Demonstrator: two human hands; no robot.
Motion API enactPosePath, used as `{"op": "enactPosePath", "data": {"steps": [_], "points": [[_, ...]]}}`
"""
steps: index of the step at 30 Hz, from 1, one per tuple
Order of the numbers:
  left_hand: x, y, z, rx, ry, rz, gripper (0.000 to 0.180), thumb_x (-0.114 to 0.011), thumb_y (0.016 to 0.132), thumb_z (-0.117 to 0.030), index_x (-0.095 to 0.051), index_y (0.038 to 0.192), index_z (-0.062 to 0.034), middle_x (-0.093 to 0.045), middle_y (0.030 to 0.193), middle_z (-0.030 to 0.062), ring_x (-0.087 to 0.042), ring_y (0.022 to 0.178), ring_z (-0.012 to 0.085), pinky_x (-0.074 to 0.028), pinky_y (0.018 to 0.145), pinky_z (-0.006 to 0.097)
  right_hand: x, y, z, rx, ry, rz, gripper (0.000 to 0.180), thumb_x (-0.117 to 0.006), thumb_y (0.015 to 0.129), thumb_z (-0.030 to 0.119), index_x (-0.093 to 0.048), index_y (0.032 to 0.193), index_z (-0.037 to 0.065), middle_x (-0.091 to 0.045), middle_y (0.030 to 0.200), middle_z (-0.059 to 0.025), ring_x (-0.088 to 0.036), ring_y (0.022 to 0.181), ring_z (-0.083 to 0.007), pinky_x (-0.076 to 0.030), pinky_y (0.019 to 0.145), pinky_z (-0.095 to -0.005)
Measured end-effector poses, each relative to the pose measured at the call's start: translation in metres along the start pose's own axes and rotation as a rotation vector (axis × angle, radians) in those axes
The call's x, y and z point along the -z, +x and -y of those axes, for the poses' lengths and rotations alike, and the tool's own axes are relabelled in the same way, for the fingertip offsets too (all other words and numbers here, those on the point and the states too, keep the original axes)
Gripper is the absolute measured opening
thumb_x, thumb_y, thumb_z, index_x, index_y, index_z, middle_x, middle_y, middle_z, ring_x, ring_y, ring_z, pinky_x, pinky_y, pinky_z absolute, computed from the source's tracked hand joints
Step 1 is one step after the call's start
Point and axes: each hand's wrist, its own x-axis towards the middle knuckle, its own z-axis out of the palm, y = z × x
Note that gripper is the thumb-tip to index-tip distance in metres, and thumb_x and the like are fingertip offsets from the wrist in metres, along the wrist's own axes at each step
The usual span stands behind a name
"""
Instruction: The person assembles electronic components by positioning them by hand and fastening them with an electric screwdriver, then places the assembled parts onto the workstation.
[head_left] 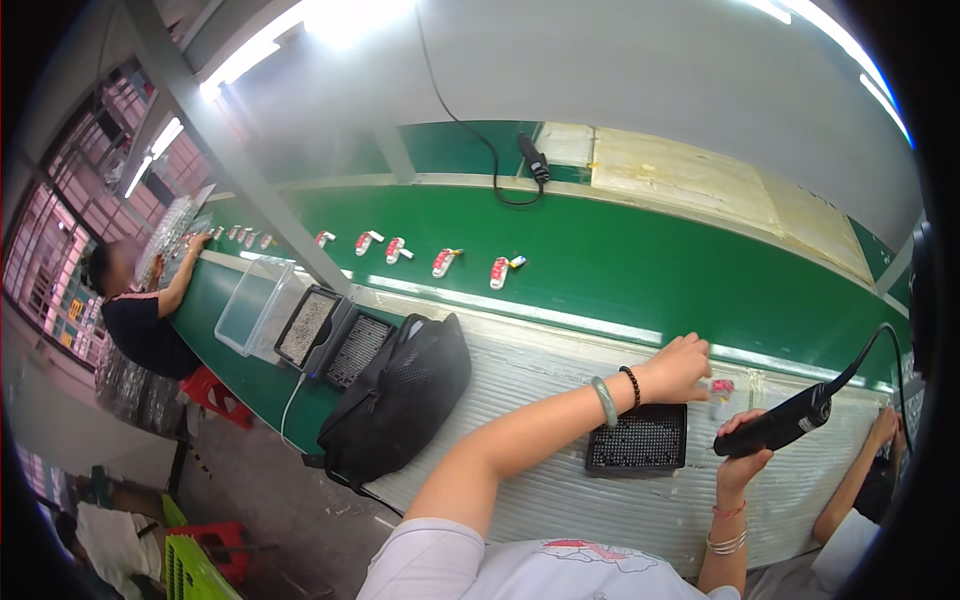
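My right hand [745, 435] is wrapped around a black electric screwdriver [785, 425], whose cable leaves its upper end. My left hand [675, 371] has its fingers curled downward above the worktop, beyond a black tray [638, 468] with rows of small dark pieces. Just by the left fingertips lies a small red and clear part [721, 387], slightly blurred. Whether the fingers pinch anything is hidden from this view.
Red and white parts [499, 272] stand spaced along the green belt [590, 290]. A black bag [410, 390], a screw feeder box [312, 325] and a clear bin [250, 310] sit leftward. Another screwdriver [533, 158] hangs behind. Co-workers [145, 315] sit at left; another's arm [860, 465] reaches in at right.
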Motion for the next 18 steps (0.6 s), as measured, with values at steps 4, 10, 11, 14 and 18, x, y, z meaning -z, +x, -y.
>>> {"op": "enactPosePath", "data": {"steps": [4, 10, 11, 14, 18], "points": [[0.079, -0.025, 0.031, 0.351, 0.236, -0.433, 0.026, -0.071, 0.069, -0.022, -0.065, 0.089, -0.0059, -0.056, 0.092, 0.0128, -0.052, 0.091, 0.0306, -0.045, 0.080, 0.039, 0.013, -0.003, -0.005, -0.018, 0.003, -0.008, 0.079, -0.046, 0.070, 0.079, -0.040, 0.100, 0.006, -0.045, 0.074, -0.0056, -0.048, 0.067, -0.0152, -0.043, 0.063, -0.0284], [0.136, -0.119, 0.135, 1.175, 0.817, -0.626, 0.022, -0.058, 0.080, -0.022, -0.058, 0.092, -0.0037, -0.058, 0.092, 0.0165, -0.057, 0.089, 0.0283, -0.050, 0.070, 0.040, 0.027, 0.007, -0.001, -0.040, -0.168, -0.001, 0.085, -0.020, 0.075, 0.082, -0.049, 0.087, 0.003, -0.053, 0.073, -0.0089, -0.051, 0.068, -0.0199, -0.044, 0.073, -0.0352], [0.129, -0.115, 0.141, 1.188, 0.797, -0.639, 0.017, -0.056, 0.080, -0.019, -0.059, 0.090, -0.0048, -0.059, 0.090, 0.0159, -0.059, 0.085, 0.0282, -0.050, 0.069, 0.040, 0.026, 0.006, 0.007, -0.016, -0.218, -0.019, 0.091, -0.010, 0.076, 0.081, -0.054, 0.082, 0.001, -0.057, 0.073, -0.0130, -0.054, 0.070, -0.0258, -0.045, 0.079, -0.0429], [0.116, -0.136, 0.173, 1.233, 0.904, -0.687, 0.014, -0.050, 0.080, -0.012, -0.063, 0.081, -0.0079, -0.063, 0.080, 0.0102, -0.061, 0.078, 0.0233, -0.049, 0.065, 0.035, 0.037, 0.023, -0.040, -0.072, -0.078, 0.045, 0.081, -0.039, 0.070, 0.082, -0.052, 0.082, 0.003, -0.053, 0.068, -0.0100, -0.052, 0.059, -0.0213, -0.047, 0.059, -0.0328], [0.108, -0.128, 0.170, 1.171, 0.975, -0.800, 0.011, -0.051, 0.078, -0.009, -0.061, 0.080, -0.0068, -0.061, 0.080, 0.0092, -0.059, 0.079, 0.0231, -0.048, 0.068, 0.032, 0.131, 0.087, -0.178, 0.091, 0.114, 0.737, 0.074, -0.036, 0.078, 0.075, -0.050, 0.084, 0.002, -0.051, 0.068, -0.0097, -0.050, 0.056, -0.0205, -0.045, 0.054, -0.0328]]}}
